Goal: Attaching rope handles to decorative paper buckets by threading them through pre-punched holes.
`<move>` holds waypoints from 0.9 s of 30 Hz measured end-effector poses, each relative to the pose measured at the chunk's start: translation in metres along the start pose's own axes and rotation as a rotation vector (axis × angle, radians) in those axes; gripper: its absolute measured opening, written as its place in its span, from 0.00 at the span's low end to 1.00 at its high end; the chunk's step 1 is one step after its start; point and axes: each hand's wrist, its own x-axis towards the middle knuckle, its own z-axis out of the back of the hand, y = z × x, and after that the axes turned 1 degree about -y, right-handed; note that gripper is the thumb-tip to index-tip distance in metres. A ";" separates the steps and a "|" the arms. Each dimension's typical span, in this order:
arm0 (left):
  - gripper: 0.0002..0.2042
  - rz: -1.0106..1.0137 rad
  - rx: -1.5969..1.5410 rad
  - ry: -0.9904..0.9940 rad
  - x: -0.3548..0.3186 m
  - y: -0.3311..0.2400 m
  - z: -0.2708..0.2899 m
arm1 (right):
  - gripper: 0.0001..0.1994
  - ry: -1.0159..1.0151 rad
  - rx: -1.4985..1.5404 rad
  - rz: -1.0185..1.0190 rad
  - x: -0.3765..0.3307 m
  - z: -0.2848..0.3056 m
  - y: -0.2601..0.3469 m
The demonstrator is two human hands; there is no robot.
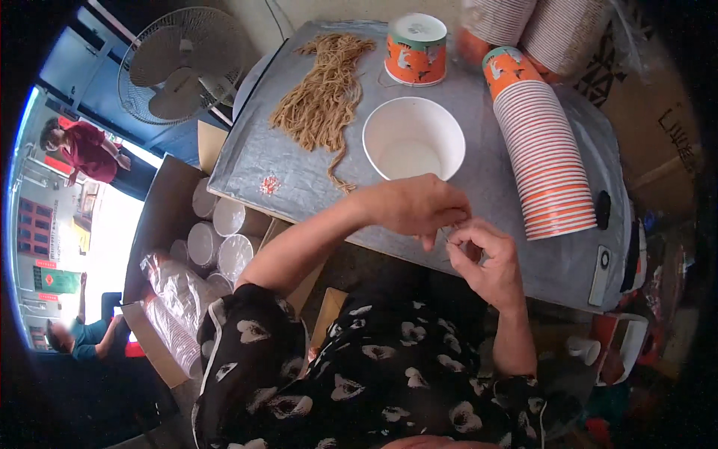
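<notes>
My left hand [422, 207] and my right hand [490, 263] meet over the table's near edge, fingertips pinched together. A thin strand [446, 235] shows between them; fingers hide most of it. Just beyond my left hand, a white paper bucket [413, 138] tilts with its open mouth toward me. A bundle of tan cords [323, 93] lies at the far left of the table, one cord trailing toward my left forearm. Behind the white bucket, an orange-and-green printed paper bucket [416, 56] stands upside down, with a thin cord at its side.
A long stack of nested orange paper buckets [542, 153] lies on the grey-covered table [247, 168] at right, with more stacks behind. Small orange-white scraps [269, 184] lie at left. A carton [176, 198] of wrapped tubs stands below left, near a fan [179, 66]. Two people are outside.
</notes>
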 end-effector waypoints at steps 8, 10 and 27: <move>0.13 0.207 -0.305 0.194 0.007 -0.001 0.015 | 0.03 -0.028 0.151 -0.032 0.006 0.027 0.001; 0.12 0.143 -0.345 0.182 0.005 0.001 0.012 | 0.03 -0.029 0.223 -0.069 0.006 0.031 -0.004; 0.11 0.068 -0.504 -0.080 -0.007 0.011 -0.003 | 0.12 -0.152 0.419 -0.055 0.006 0.023 -0.009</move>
